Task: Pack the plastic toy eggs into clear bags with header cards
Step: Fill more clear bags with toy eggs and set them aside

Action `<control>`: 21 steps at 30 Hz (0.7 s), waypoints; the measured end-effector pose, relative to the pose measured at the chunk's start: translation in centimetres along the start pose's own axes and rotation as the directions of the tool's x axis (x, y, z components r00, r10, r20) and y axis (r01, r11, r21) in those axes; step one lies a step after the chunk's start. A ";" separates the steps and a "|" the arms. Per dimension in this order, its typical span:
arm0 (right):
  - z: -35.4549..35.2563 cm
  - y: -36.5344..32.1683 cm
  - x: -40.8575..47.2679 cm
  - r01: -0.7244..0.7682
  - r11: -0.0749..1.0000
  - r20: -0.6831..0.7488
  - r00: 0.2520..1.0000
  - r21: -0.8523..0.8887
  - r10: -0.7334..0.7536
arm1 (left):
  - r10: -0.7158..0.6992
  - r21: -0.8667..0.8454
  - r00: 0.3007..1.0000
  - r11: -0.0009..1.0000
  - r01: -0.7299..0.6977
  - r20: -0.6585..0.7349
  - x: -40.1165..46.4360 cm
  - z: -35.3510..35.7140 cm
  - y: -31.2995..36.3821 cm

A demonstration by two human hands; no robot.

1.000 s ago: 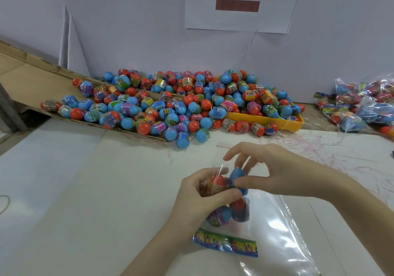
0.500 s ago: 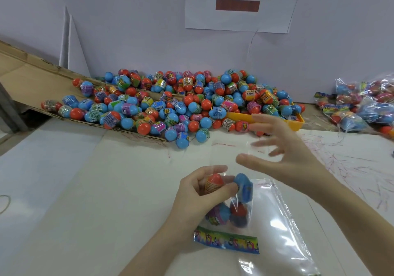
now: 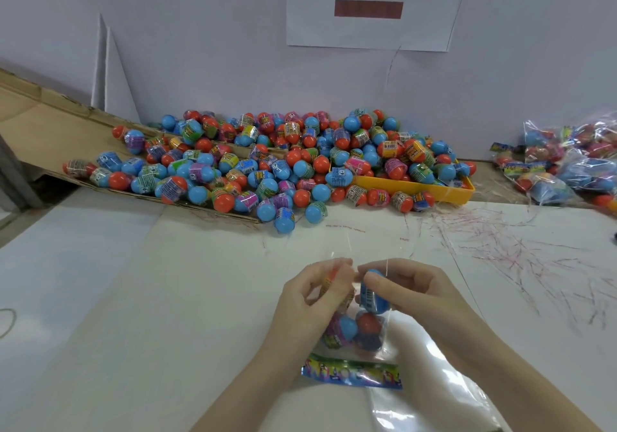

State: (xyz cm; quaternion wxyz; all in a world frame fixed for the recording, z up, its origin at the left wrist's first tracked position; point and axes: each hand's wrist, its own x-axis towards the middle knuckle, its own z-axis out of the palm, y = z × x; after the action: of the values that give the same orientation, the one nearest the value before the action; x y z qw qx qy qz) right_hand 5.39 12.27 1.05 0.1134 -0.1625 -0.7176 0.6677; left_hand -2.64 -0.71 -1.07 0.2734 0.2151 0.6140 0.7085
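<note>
1. The clear bag (image 3: 360,328) sits right in front of you on the white table (image 3: 167,298), well short of the egg pile (image 3: 283,164). Its header card (image 3: 352,373) is at the end nearest you, its mouth pointing towards the pile.
2. Your left hand (image 3: 310,301) curls round the bag's left side, fingers wrapped on an orange egg (image 3: 334,273) through the film. That's a firm hold, not a loose one.
3. Your right hand (image 3: 410,293) pinches the blue egg (image 3: 374,294) between thumb and fingertips, right at the mouth.
4. Two or three more eggs already lie lower in the bag, just above the header card.
5. To my eye, this is the seating step. Push the blue egg down beside the orange one, and keep the film slack enough that it slides rather than snags.
6. Hold the mouth open with your left thumb; if it folds shut, the egg may roll out towards the pile.
7. Further out: the yellow tray (image 3: 434,189) lies under the pile's right edge, a cardboard sheet (image 3: 50,131) slopes down into the pile's left, and packed bags (image 3: 567,164) heap well to the pile's right.
</note>
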 end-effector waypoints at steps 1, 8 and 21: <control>-0.1 0.0 -0.1 -0.012 1.000 -0.002 1.000 -0.010 0.012 | -0.008 -0.007 1.000 1.000 0.008 -0.013 0.1 0.0 0.0; -0.7 -0.1 -0.1 -0.046 0.999 -0.057 0.997 -0.005 0.045 | -0.173 0.167 0.969 0.976 0.143 0.178 0.0 -1.2 0.4; -0.3 0.3 -0.7 -0.056 0.996 -0.044 0.997 0.073 0.059 | -0.153 0.087 0.973 0.986 0.139 0.175 0.1 -0.8 -0.2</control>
State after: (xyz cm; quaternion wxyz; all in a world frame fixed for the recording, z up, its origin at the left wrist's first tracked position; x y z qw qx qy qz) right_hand 6.19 12.25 0.84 0.1162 -0.1942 -0.6854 0.6921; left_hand -3.19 -1.21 -1.37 0.3712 0.2427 0.6268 0.6407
